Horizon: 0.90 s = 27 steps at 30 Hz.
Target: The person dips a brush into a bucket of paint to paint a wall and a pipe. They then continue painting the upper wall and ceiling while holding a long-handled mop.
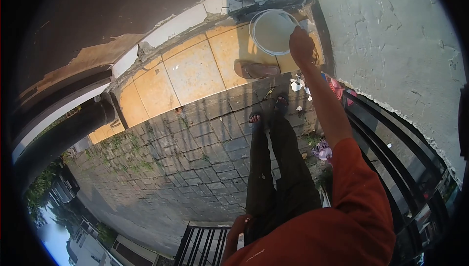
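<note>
A pale, translucent bucket (pixel 274 32) stands on the yellow-tiled step near the wall corner, with a cloudy, greyish surface showing inside it. My right hand (pixel 302 47) is closed at the bucket's right edge, the arm stretched out straight. Just below the bucket, a brown flip-flop (pixel 256 70) lies on the tiles. Down by my hip, my left hand (pixel 238 228) hangs against the dark trousers, its fingers mostly hidden.
White broken pieces (pixel 296 86) litter the paving beside the step. Black metal railings (pixel 386 139) run along the right, under a rough grey wall (pixel 391 31). My sandalled feet (pixel 255 118) stand on paving blocks (pixel 195 153) before the tiled step (pixel 191 66).
</note>
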{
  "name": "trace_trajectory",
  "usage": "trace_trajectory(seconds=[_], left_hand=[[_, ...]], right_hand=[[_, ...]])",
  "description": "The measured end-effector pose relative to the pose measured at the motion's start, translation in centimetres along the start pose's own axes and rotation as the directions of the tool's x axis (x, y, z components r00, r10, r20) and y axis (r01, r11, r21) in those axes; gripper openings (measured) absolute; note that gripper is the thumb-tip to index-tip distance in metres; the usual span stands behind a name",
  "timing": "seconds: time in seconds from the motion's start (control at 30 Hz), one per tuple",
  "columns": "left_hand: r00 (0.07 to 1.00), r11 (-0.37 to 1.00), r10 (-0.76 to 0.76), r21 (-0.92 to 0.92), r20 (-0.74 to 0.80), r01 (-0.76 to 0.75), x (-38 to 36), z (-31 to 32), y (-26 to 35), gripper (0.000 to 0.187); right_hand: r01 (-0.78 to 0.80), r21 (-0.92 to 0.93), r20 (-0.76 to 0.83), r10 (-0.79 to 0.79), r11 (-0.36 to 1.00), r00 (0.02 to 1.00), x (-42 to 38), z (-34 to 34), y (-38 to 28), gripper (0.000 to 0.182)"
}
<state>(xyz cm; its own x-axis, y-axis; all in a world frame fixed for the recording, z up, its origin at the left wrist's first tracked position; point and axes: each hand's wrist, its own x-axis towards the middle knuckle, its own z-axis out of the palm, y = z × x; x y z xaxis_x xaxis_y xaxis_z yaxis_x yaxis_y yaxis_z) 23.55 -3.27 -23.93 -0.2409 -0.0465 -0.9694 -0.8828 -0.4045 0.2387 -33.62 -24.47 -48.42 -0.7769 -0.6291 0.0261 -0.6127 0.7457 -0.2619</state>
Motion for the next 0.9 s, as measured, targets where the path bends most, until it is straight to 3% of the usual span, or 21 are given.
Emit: trace_trajectory(seconds=[0.07,0.13,0.23,0.3,0.43,0.5,0.53,0.6,0.73,0.8,0.83,0.9], left_hand=[[0.999,0.997,-0.042,0.071,0.011,0.041,-0.2,-0.1,1.3,0.021],[0.999,0.994,0.035,0.104,-0.029,-0.032,0.1,0.3,-0.3,0.021],[0.994,0.989,0.109,0.103,-0.015,-0.107,0.8,0.4,-0.8,0.02],[0.995,0.992,0.101,0.078,0.011,-0.101,0.5,0.2,0.5,0.026],[0.992,0.975,0.121,0.184,0.029,-0.124,0.7,-0.4,1.2,0.027],[0.992,0.98,0.127,0.156,-0.014,-0.124,1.3,-0.1,-1.3,0.029],[0.991,0.978,0.129,0.165,-0.018,-0.124,0.8,-0.1,-0.1,0.029],[0.998,0.98,-0.06,0.186,-0.034,0.065,-0.2,-0.5,3.8,0.031],[0.999,0.962,-0.025,0.27,-0.047,0.037,0.0,-1.0,3.9,0.038],[0.988,0.965,0.155,0.215,0.006,-0.152,-0.3,-1.8,5.6,0.037],[0.983,0.959,0.183,0.221,0.001,-0.179,-0.5,-2.5,7.0,0.037],[0.966,0.968,0.135,0.177,0.221,-0.176,-2.2,-3.4,10.6,0.035]], right_hand=[[0.007,-0.082,-0.023,-0.009,0.997,1.0,-0.4,0.1,0.5,0.01],[0.015,-0.056,-0.066,-0.018,0.998,0.998,-0.7,0.7,0.4,0.012],[-0.097,0.051,0.041,0.095,0.994,0.995,-0.3,0.8,-0.6,0.018],[-0.225,0.217,0.119,0.202,0.95,0.972,0.0,1.0,-2.1,0.022],[-0.215,0.417,0.052,0.213,0.883,0.976,-0.3,3.0,-4.9,0.021],[-0.104,0.537,0.069,0.079,0.837,0.994,-1.5,3.5,-5.9,0.023],[-0.106,0.543,0.064,0.085,0.833,0.994,-2.4,3.4,-5.9,0.023],[-0.074,0.648,0.102,0.01,0.758,0.995,-4.0,2.5,-5.3,0.03],[-0.124,0.674,0.202,-0.02,0.728,0.979,-5.9,-1.1,-1.4,0.031],[-0.191,0.728,0.218,0.042,0.659,0.975,-7.2,-4.7,-0.3,0.031],[-0.126,0.758,0.141,0.028,0.639,0.99,-7.9,-5.5,0.7,0.029],[-0.045,0.778,0.053,0.005,0.627,0.999,-9.9,-8.7,2.1,0.028]])
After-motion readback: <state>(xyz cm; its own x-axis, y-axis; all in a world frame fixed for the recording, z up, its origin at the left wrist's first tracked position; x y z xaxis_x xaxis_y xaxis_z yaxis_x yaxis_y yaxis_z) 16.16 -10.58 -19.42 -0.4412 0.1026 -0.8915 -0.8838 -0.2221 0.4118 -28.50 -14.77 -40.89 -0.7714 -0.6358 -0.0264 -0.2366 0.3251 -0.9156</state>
